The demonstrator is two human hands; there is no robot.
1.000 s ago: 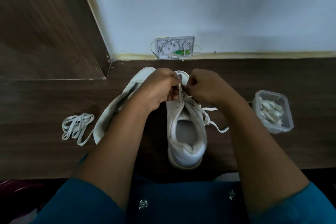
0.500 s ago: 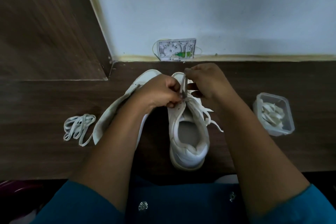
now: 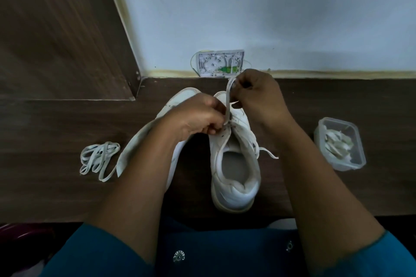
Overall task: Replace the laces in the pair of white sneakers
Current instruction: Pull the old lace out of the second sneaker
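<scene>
1. Teal cloth [image 3: 213, 254] with snap buttons is seen nearest, and two bare forearms reach forward from teal sleeves.
2. On the dark wooden table [image 3: 45, 186] a white sneaker [image 3: 234, 191] is set upright, heel nearest and toe toward the wall.
3. A coiled bundle [image 3: 99, 159] of white lace lies well to its left. A clear box [image 3: 340, 144] holding pale strips is placed well to its right.
4. A second sneaker [image 3: 182, 96] is laid on its side just left of the first, largely hidden under the left forearm.
5. The left hand [image 3: 198, 117] is curled at the eyelets, its fingertips closed on the lace [image 3: 228, 101] where it leaves the shoe.
6. The same lace is pinched higher up by the right hand [image 3: 258, 94] and drawn taut above the toe. A loose end trails on the table right of the sneaker.
7. Farthest off, an open plate [image 3: 219, 63] with green parts is fixed low on the pale wall [image 3: 270, 7].
</scene>
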